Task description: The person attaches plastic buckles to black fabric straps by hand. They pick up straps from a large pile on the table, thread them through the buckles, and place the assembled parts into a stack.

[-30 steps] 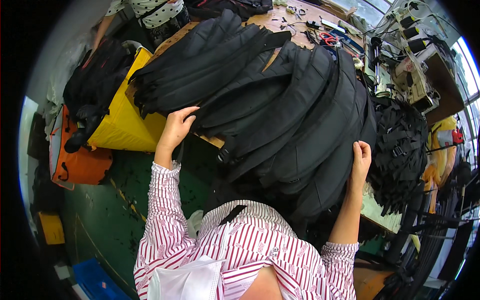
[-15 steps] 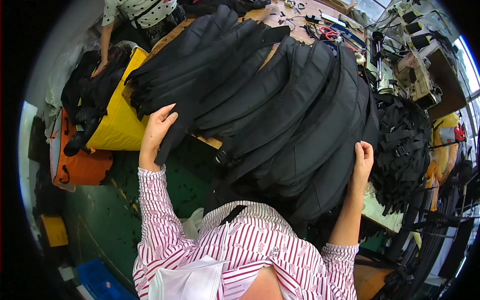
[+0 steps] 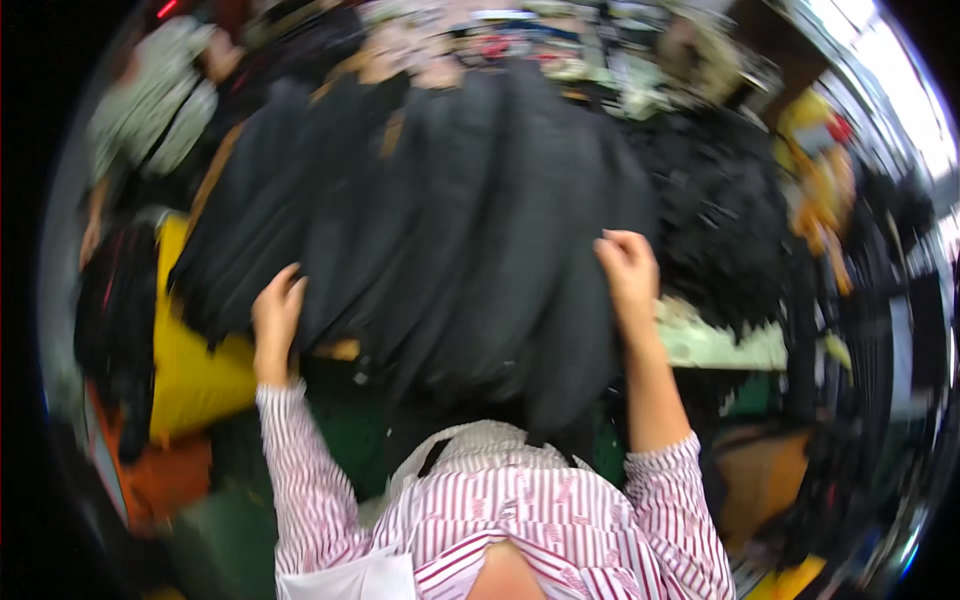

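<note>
Reaching forward on both sides of a broad pile of long black straps (image 3: 455,230), the person's two hands frame the work. The pile lies fanned across the desk (image 3: 338,349), whose wooden near edge shows just beneath it; the strap ends hang over that edge toward the person. The left hand (image 3: 275,318) is at the near left part of the pile, thumb and forefinger raised and close together against the black cloth; blur leaves it unclear whether the fingers pinch a strap. The right hand (image 3: 632,275) is at the pile's right edge, a little farther forward, its fingers bent in toward the thumb with only a slight gap; whether they have hold of cloth cannot be told.

To the right of the pile sits a tangled black heap (image 3: 715,215), with a pale green surface (image 3: 720,342) showing under its near side. Yellow and orange items (image 3: 825,185) hang farther right. On the left stands a yellow container (image 3: 195,385), with dark material (image 3: 118,300) beside it and an orange bag (image 3: 170,480) nearer. A co-worker in a pale top (image 3: 150,105) is at the far left. The person's striped shirt (image 3: 525,490) carries small pink printed patches, too blurred to read. Small objects at the far side of the desk are smeared, and any labels on them are illegible.
</note>
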Demonstrator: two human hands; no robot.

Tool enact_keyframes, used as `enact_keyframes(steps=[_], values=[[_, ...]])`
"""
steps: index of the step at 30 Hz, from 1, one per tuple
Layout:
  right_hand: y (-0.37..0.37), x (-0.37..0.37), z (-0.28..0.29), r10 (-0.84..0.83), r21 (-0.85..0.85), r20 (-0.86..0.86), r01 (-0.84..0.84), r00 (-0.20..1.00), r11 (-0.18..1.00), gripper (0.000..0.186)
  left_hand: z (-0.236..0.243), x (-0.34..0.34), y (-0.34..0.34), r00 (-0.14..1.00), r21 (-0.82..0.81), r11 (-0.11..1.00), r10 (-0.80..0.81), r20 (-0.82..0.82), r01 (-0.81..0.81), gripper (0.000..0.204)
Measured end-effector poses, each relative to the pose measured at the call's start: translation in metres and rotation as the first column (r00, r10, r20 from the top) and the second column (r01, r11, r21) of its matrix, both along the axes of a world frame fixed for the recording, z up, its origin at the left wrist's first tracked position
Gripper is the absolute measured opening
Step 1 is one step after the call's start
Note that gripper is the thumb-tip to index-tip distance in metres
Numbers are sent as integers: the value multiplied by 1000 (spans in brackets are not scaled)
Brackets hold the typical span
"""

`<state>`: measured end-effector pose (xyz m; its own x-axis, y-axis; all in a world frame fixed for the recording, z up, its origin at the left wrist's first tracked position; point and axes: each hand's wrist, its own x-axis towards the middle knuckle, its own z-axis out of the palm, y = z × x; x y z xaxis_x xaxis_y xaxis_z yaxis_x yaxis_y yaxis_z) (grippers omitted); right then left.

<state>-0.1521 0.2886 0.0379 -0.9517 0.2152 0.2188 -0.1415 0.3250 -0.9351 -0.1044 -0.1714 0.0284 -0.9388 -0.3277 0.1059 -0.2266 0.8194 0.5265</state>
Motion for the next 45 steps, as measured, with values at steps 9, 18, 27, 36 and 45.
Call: enact_keyframes(steps=[9,18,27,36,45], values=[[-11,-7,-5,128,-348,-20,-127,992,929,16,11,10,60,931,132,968,-158,-328,211,27],[-8,-5,-13,116,-346,-58,-129,992,929,18,-14,5,149,866,191,859,-419,-273,476,39],[41,-19,49,146,-215,-162,-179,976,960,19,-17,9,153,887,85,901,-396,-238,425,40],[219,-139,90,-395,401,-239,461,887,791,51,-21,11,158,873,33,896,-422,-244,442,39],[268,-211,94,-668,778,387,163,635,607,115,-20,16,158,913,42,925,-365,-181,378,39]])
